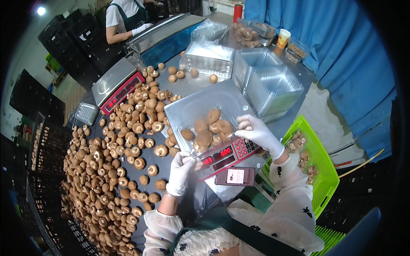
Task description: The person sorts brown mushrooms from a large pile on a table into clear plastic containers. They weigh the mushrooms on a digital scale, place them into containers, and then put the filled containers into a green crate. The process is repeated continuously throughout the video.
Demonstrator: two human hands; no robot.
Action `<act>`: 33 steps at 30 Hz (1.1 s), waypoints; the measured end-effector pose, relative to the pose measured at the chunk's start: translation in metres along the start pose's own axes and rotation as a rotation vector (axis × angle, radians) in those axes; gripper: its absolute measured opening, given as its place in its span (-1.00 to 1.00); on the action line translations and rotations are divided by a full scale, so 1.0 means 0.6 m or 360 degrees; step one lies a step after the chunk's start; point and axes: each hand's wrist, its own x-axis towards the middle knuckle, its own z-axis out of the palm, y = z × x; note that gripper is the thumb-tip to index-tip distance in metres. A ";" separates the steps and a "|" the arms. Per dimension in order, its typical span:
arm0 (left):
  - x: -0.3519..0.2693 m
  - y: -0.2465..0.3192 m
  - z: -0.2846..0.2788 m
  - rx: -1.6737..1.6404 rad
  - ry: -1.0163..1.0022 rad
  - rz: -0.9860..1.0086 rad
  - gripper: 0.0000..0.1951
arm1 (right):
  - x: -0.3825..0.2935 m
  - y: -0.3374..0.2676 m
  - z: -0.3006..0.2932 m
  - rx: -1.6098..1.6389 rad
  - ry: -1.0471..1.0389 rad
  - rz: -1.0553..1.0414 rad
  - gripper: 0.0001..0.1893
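Observation:
A clear plastic container (189, 145) holds several brown shiitake mushrooms (204, 138) and lies on the steel platform of a red digital scale (232, 96). My left hand (181, 172), in a white glove, pinches the container's near left corner. At its right edge is my right hand (258, 132), also gloved, with fingers curled against the rim; the exact contact is partly hidden. Red digits glow on the scale's front panel (224, 156). Just below that panel, a phone (235, 176) with a lit screen lies on the table.
Loose mushrooms (99, 182) are heaped along the left. Stacked clear containers (269, 83) stand behind the scale, near a wrapped stack (208, 59). A second scale (115, 83) sits far left. To my right is a green crate (320, 188) with packed mushrooms. A co-worker (126, 19) stands beyond a wrapping machine (166, 38).

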 end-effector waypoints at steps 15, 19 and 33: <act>-0.033 -0.055 -0.008 0.0608 -0.0062 0.0408 -0.80 | -0.064 0.124 0.040 0.0151 0.0014 -0.0053 -0.78; -0.035 -0.064 -0.032 0.0820 -0.0025 0.0507 -0.71 | -0.095 0.115 0.056 0.0153 -0.0001 -0.0186 -0.78; -0.092 -0.031 0.020 0.1672 -0.0434 0.1317 -0.46 | -0.208 0.144 0.046 0.0096 0.0438 -0.1123 -0.70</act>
